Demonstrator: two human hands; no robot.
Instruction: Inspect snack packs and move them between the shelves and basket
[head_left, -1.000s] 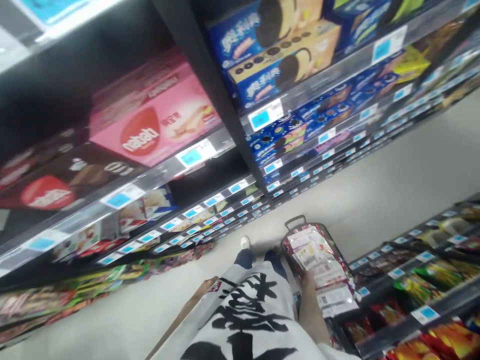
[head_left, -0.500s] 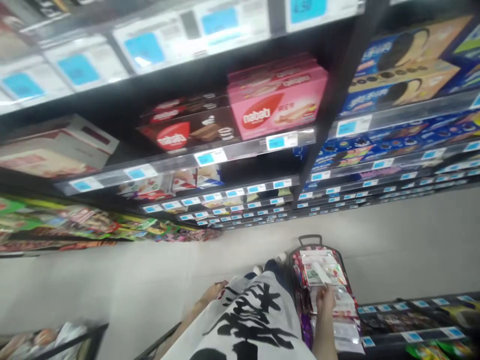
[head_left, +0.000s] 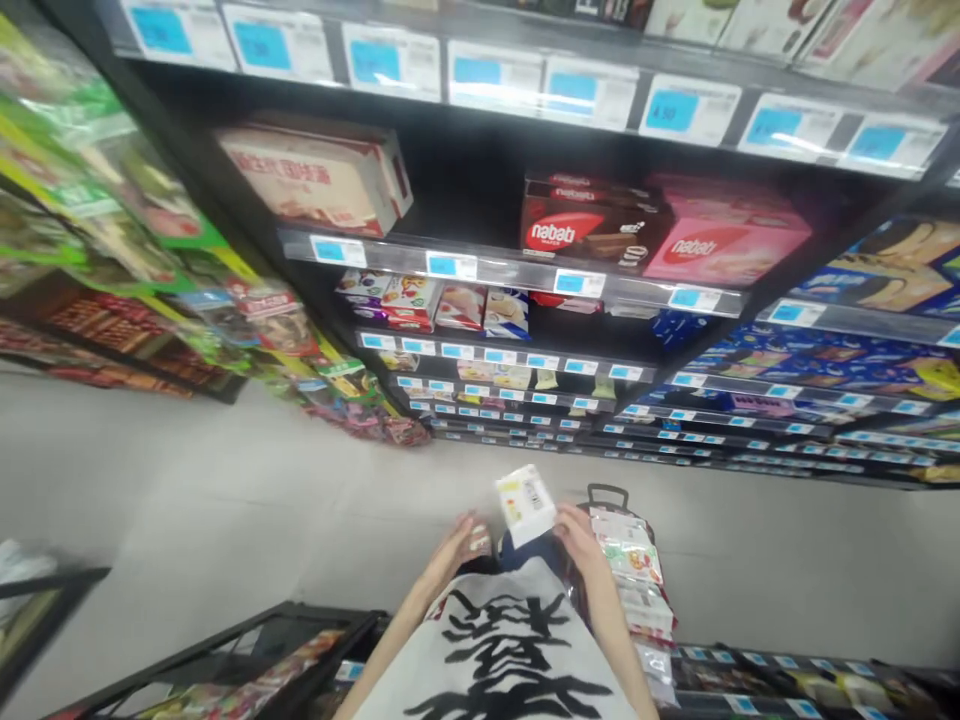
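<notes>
Grasping the white box point(head_left: 525, 507) by its right edge, the right hand's point(head_left: 576, 530) fingers now hold it left of the packs point(head_left: 628, 548); the pick-up looks done. The left hand point(head_left: 465, 540) curls apart from it, contents unclear.

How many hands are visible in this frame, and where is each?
2. The right hand holds the white box at its right side; the left hand is left of the box, apart from it. No other hand shows.
</notes>
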